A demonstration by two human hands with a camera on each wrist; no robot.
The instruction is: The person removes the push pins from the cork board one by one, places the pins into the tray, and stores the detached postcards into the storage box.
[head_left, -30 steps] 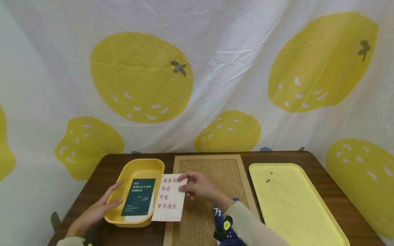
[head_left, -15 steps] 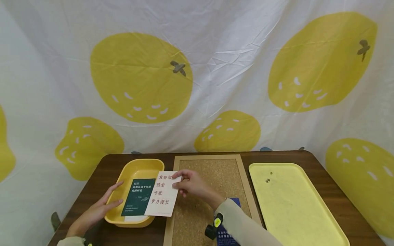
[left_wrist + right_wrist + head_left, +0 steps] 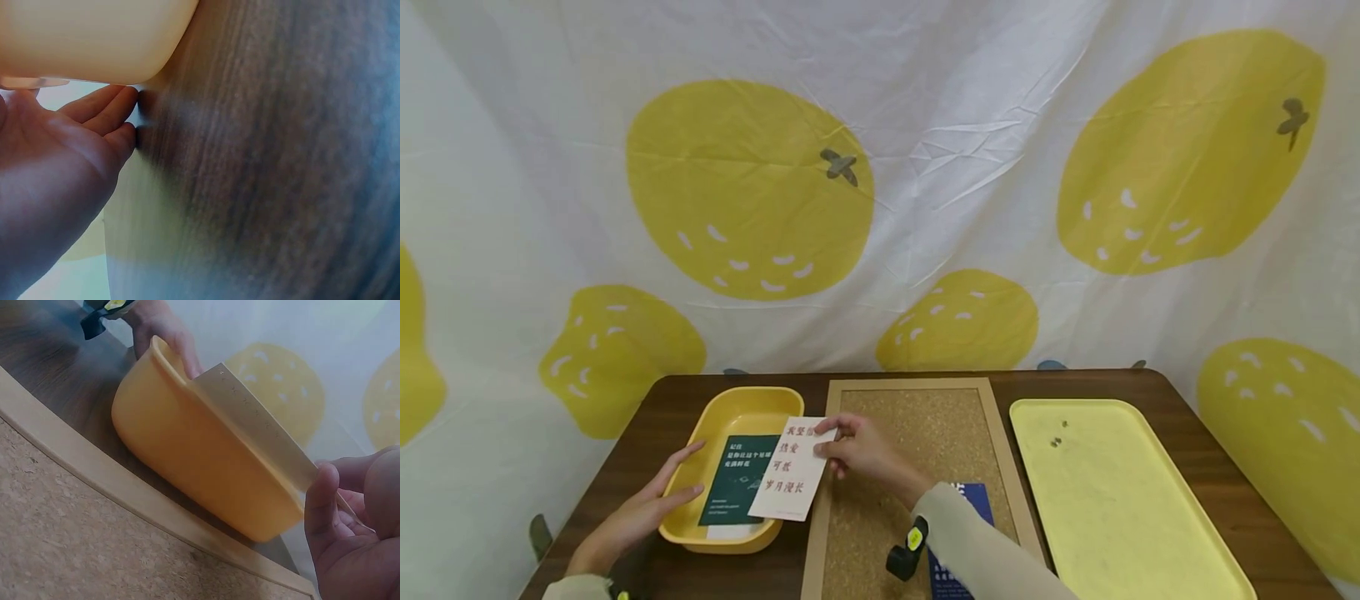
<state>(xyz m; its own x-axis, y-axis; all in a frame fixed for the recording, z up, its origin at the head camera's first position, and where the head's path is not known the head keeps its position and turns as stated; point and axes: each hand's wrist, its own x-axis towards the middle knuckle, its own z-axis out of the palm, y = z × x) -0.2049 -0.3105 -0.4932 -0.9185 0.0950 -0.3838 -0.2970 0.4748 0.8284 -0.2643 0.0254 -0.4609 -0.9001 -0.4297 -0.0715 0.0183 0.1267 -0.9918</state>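
Observation:
My right hand [image 3: 865, 450] pinches the upper right corner of a white card [image 3: 793, 471] with red Chinese writing. The card leans over the right rim of a yellow plastic tub [image 3: 752, 402], as the right wrist view [image 3: 187, 450] shows from the side. Inside the tub lies a dark green card [image 3: 733, 487] with white print, partly covered by the white one; another pale card [image 3: 730, 531] peeks out beneath it. At the tub's left side, my left hand [image 3: 640, 508] holds the wall, thumb over the rim. In the left wrist view its other fingers [image 3: 112, 112] lie along the outside near the tabletop.
A wood-framed corkboard [image 3: 910, 425] lies in the middle of the dark wooden table [image 3: 625, 467]. On its lower right is a blue card [image 3: 976, 504], partly under my right forearm. A pale yellow tray [image 3: 1120, 492] with a few small metal bits stands at right.
The white card in my right hand has moved left and slightly up, from beside the tub's right edge to overlapping the green card. My left hand stays at the tub.

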